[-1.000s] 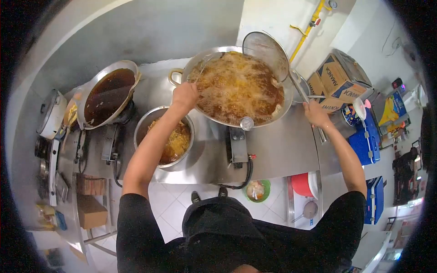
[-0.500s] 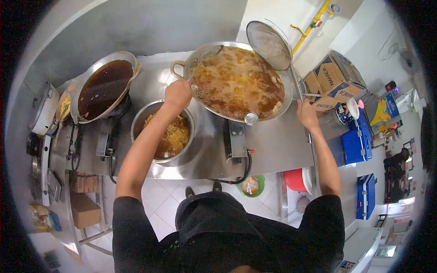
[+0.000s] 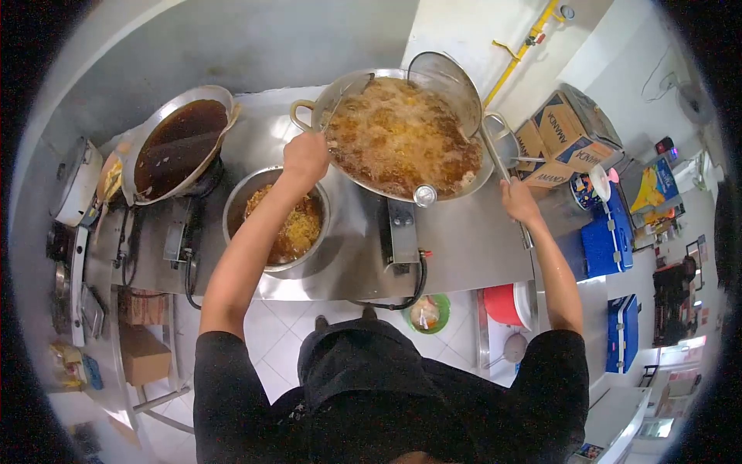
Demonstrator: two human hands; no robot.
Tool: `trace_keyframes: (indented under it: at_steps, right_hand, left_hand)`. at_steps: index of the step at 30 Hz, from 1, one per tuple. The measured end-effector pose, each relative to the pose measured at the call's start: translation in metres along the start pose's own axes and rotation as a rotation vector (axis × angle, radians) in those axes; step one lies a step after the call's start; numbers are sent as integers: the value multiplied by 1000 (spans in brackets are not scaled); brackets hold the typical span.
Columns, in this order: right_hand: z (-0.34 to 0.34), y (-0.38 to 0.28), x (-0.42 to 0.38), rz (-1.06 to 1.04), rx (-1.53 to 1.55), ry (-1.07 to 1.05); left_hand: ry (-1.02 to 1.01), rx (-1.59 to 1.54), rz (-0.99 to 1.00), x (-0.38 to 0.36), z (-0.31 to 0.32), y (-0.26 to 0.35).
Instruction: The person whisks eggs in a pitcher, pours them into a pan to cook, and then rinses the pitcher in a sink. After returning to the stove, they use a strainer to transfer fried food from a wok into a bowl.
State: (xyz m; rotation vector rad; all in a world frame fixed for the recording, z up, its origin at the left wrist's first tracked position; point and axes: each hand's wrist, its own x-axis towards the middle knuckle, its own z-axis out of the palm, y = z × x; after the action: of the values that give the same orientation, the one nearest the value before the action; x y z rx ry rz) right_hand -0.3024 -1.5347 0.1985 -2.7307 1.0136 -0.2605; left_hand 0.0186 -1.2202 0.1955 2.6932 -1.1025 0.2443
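A wide wok (image 3: 334, 100) of bubbling brown oil (image 3: 406, 135) is in front of me, pale bits frying in it. In my right hand (image 3: 519, 199), closed, is the long metal handle of a round mesh skimmer (image 3: 447, 85). The skimmer stands tilted at the wok's far right, its lower edge meeting the oil. At the wok's left rim, my left hand (image 3: 307, 158) has its fingers wrapped round a thin metal rod reaching up along the inner wall; its working end is hidden. Below my left forearm is a steel pot (image 3: 325, 232) with yellow fried shreds (image 3: 300, 228).
A second wok (image 3: 220, 97) of dark oil stands left on a burner, beside a white pot (image 3: 81, 182). AMANDA cartons (image 3: 576, 139) and a blue cooler (image 3: 607, 240) are to the right. A green basin (image 3: 440, 313) sits on the floor under the steel counter (image 3: 471, 240).
The skimmer has come down and left into the wok from above its right rim. My right hand has shifted slightly down; my left hand has hardly moved.
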Motion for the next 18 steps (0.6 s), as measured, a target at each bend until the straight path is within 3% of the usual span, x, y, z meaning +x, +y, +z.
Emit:
trace_keyframes:
  at_steps: [1, 5, 10, 18]
  right_hand:
    - [-10, -11, -6, 110, 119, -148]
    - [-21, -11, -8, 103, 181, -214]
    - [-34, -24, -14, 275, 409, -449]
    - [-46, -63, -34, 424, 594, -617]
  left_hand:
    - [4, -2, -7, -1, -1, 1]
    - [0, -32, -30, -3, -4, 4]
    - [-77, 19, -30, -9, -18, 12]
    - [-144, -81, -40, 3, -34, 8]
